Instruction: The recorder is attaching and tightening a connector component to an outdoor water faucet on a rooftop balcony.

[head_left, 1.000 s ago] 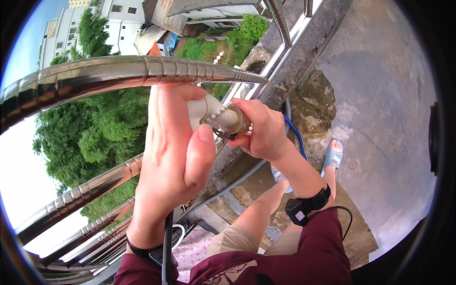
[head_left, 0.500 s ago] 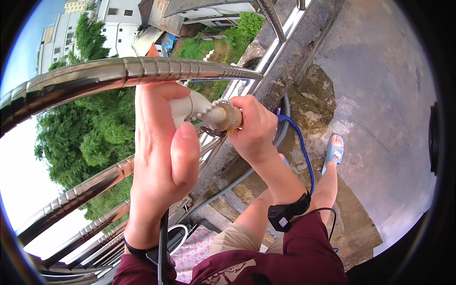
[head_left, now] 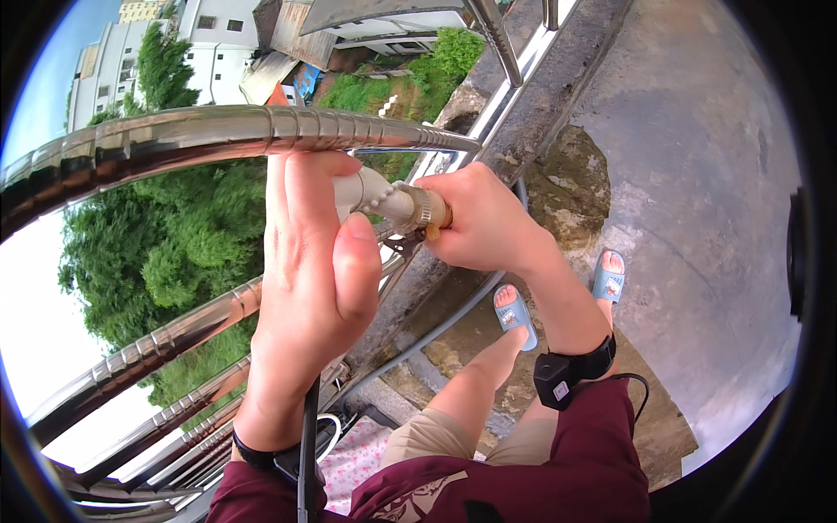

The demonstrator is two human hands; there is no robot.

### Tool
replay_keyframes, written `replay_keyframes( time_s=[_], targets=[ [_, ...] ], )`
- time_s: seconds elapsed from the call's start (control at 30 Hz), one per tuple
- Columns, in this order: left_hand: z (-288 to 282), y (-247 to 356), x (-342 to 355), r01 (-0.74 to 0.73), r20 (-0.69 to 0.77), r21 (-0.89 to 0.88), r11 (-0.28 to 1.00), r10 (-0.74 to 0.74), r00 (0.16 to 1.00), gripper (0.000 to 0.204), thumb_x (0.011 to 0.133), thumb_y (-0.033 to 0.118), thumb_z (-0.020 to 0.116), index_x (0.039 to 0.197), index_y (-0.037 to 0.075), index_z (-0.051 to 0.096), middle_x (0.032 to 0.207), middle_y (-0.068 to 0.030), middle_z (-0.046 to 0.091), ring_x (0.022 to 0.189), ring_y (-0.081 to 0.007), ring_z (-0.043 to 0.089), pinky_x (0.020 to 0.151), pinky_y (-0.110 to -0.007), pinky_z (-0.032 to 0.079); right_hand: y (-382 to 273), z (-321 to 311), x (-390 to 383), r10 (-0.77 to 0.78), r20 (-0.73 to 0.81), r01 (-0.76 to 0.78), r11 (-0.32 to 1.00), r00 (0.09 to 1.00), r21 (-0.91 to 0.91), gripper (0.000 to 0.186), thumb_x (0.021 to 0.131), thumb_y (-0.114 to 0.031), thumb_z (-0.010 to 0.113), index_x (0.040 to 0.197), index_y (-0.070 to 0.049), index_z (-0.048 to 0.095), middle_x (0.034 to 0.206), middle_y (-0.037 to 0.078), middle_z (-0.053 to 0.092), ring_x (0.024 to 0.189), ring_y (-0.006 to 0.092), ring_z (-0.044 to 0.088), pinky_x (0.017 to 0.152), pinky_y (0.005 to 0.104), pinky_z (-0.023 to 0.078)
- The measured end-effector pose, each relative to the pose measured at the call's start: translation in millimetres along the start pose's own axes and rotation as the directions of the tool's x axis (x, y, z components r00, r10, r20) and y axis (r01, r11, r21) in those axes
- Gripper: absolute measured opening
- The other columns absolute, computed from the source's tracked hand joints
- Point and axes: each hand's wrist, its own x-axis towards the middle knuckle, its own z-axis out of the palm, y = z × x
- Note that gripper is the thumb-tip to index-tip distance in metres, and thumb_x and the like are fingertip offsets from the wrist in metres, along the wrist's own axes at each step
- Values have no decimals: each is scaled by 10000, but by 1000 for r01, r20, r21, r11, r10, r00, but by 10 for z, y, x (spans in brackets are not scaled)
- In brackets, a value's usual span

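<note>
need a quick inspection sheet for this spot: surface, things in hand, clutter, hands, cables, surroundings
Surface: concrete floor, grey with rough brown patches
Job's things: white pipe with a bead chain across it; ridged ring near its right end
Clutter: pink floral cloth; grey hose or pipe along the floor
Hands: left hand around the white pipe; right hand gripping beside the ridged ring, fingertips partly hidden
Cables: black cable at the right wrist
Surroundings: metal railing, trees, buildings
</note>
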Motion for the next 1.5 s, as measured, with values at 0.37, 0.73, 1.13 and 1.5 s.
replay_keyframes(
  time_s=[0.37, 0.73, 1.13, 1.5],
  targets=[
    [-58, 201, -34, 23, 41, -120, 993, -18, 999, 296, 747, 36, 451, 1029, -52, 428, 980, -210, 428, 881, -350, 435, 836, -385, 362, 19, -186, -47, 40, 309, -76, 992, 950, 103, 314, 606, 3, 683, 892, -25, 556, 801, 61, 591, 703, 161, 535, 679, 284, 449],
    [-256, 314, -294, 327, 166, -826, 460, -356, 920, 312, 900, 105, 361, 1179, -12, 439, 1152, -78, 486, 1069, -146, 454, 932, -311, 359, -174, -365, -480, 16, 43, -31, 920, 999, 391, 254, 857, -88, 542, 1100, -19, 569, 985, 60, 575, 863, 111, 539, 784, 244, 435],
    [-205, 458, -849, 610, 470, -698, 375, -404, 785, 329, 919, 128, 401, 1225, 12, 371, 1108, -123, 522, 1008, -188, 537, 855, -323, 439, -728, -88, -515, 94, -388, 1, 971, 917, 237, 149, 786, -53, 620, 926, -6, 640, 771, 79, 657, 674, 107, 616, 632, 235, 479],
    [-97, 597, -731, 558, 304, -771, 308, -591, 747, 212, 953, 187, 370, 1043, 14, 455, 993, -87, 553, 933, -167, 566, 809, -305, 467, -1057, -147, -619, 66, -327, -50, 997, 943, 57, 116, 785, -100, 621, 865, -27, 663, 734, 111, 651, 636, 159, 634, 590, 259, 476]
  ],
)
